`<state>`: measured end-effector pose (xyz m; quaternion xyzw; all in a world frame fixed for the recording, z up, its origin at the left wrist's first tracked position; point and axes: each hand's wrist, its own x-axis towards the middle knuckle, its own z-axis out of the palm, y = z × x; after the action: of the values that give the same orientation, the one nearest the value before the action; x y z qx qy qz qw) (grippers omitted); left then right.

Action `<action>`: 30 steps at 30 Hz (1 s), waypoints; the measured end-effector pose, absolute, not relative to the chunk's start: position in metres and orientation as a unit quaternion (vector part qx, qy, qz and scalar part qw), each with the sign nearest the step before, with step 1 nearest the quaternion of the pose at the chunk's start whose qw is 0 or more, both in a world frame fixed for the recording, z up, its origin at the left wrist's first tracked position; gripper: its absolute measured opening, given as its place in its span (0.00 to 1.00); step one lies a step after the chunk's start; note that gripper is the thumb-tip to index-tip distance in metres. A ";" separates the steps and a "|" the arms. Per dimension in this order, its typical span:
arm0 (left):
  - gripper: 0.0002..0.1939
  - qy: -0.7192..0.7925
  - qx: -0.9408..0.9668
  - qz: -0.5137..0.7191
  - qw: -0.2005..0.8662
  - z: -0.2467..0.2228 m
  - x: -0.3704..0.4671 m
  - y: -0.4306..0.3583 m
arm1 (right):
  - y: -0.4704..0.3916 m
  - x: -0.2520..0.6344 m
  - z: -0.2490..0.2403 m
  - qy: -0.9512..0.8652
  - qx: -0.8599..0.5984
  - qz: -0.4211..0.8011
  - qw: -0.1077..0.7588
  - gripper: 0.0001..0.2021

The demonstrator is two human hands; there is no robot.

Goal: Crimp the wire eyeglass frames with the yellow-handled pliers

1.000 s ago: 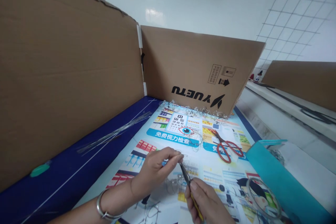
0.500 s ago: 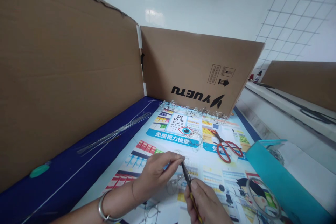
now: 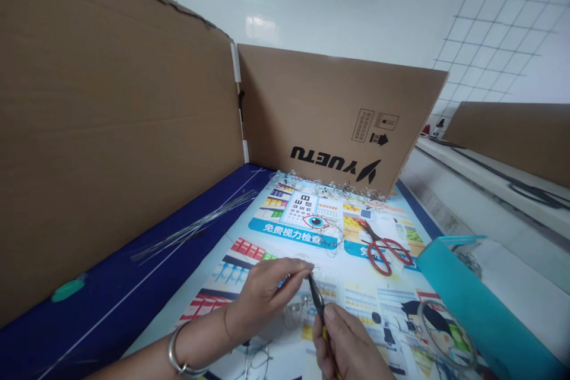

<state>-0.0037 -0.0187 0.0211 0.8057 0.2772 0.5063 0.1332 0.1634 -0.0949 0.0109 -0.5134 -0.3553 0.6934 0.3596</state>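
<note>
My left hand (image 3: 269, 288) pinches a thin piece of wire between thumb and fingertips above the printed sheet. In my right hand (image 3: 347, 338) are pliers (image 3: 316, 297) with a dark nose and yellow handles, and their tip meets the wire at my left fingertips. Below the hands, loops of thin silvery wire (image 3: 294, 313) lie on the sheet. More bent wire (image 3: 258, 361) rests near the front edge. The wire's exact shape at the plier tip is too small to tell.
Red-handled scissors (image 3: 385, 252) lie right of centre. A teal box (image 3: 485, 309) and a wire coil (image 3: 445, 338) are at the right. Straight wires (image 3: 196, 225) lie left, beside a cardboard wall (image 3: 111, 130). Small wire pieces (image 3: 329, 190) line the back cardboard panel (image 3: 312, 101).
</note>
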 end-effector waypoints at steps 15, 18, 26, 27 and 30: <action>0.08 0.277 0.809 0.500 0.134 0.023 -0.004 -0.021 | -0.096 0.163 0.014 -0.348 -0.504 0.704 0.360 0.24; 0.08 0.272 0.810 0.503 0.129 0.021 -0.004 -0.020 | -0.096 0.162 0.016 -0.340 -0.499 0.708 0.366 0.24; 0.10 0.258 0.826 0.496 0.078 0.021 -0.004 -0.018 | -0.097 0.161 0.019 -0.306 -0.450 0.745 0.386 0.24; 0.10 0.255 0.827 0.495 0.073 0.021 -0.003 -0.018 | -0.097 0.161 0.019 -0.302 -0.449 0.748 0.385 0.24; 0.09 0.247 0.831 0.494 0.072 0.022 -0.003 -0.019 | -0.097 0.162 0.018 -0.311 -0.463 0.742 0.371 0.25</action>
<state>-0.0032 -0.0189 0.0222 0.8305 0.2472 0.4938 0.0722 0.1619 -0.0973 0.0183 -0.4628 -0.3109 0.7424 0.3715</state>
